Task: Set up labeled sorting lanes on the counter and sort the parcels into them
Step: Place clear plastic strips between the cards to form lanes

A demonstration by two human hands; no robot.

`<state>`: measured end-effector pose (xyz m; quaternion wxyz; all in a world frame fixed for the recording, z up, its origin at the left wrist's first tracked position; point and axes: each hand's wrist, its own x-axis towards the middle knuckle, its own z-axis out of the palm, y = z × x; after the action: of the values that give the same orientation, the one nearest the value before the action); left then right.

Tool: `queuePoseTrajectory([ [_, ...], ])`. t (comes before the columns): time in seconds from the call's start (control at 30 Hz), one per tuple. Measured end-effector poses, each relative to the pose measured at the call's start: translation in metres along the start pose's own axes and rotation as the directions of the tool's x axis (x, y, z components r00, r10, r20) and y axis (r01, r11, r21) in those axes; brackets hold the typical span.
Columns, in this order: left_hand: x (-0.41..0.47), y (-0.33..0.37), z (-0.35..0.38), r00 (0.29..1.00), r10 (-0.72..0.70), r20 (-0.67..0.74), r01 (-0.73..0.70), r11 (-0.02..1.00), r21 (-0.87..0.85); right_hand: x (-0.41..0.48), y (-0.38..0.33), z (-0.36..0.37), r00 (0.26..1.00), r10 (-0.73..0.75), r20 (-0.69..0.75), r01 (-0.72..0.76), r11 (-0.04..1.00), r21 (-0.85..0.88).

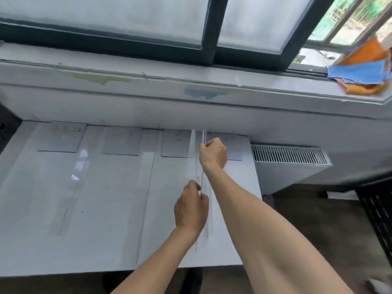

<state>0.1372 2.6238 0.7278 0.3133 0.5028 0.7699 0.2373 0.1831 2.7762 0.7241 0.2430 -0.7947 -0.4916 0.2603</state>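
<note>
Noted a long white sill [191,85], paint chipped. Above it, logged frosted panes [106,15] in a dark frame [213,39], daylit. On its right end, found blue and orange cloths [358,75]. Below it, recorded a white radiator [290,155] over dark floor [318,219].

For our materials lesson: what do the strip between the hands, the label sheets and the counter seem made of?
Strip: likely clear plastic tape, see-through and thin. Label sheets: matte paper, flat, faint writing. Counter: glossy white, perhaps laminate; it mirrors the window.
</note>
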Motion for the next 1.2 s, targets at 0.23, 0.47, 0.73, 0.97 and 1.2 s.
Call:
queuePoseTrajectory([
  [0.23,-0.017,0.076,0.090,0.989,-0.007,0.148,0.014,0.999,-0.049,0.055,0.084,-0.070,0.997,0.036,-0.065,-0.039,0.998,-0.051],
  [0.47,-0.010,0.107,0.153,0.966,-0.023,0.258,0.024,1.000,-0.001,0.100,0.145,-0.093,0.991,0.110,-0.079,-0.119,0.985,-0.122],
  [0.73,0.018,0.117,0.198,0.945,-0.055,0.322,0.050,0.998,0.025,0.141,0.176,-0.085,0.988,0.130,-0.088,-0.142,0.978,-0.152],
  [0.97,0.037,0.122,0.218,0.926,-0.110,0.362,0.116,0.993,0.005,0.165,0.185,-0.072,0.991,0.129,-0.045,-0.135,0.977,-0.165],
  [1.2,0.050,0.119,0.231,0.919,-0.121,0.376,0.130,0.992,0.000,0.177,0.190,-0.061,0.994,0.101,-0.039,-0.105,0.983,-0.152],
])
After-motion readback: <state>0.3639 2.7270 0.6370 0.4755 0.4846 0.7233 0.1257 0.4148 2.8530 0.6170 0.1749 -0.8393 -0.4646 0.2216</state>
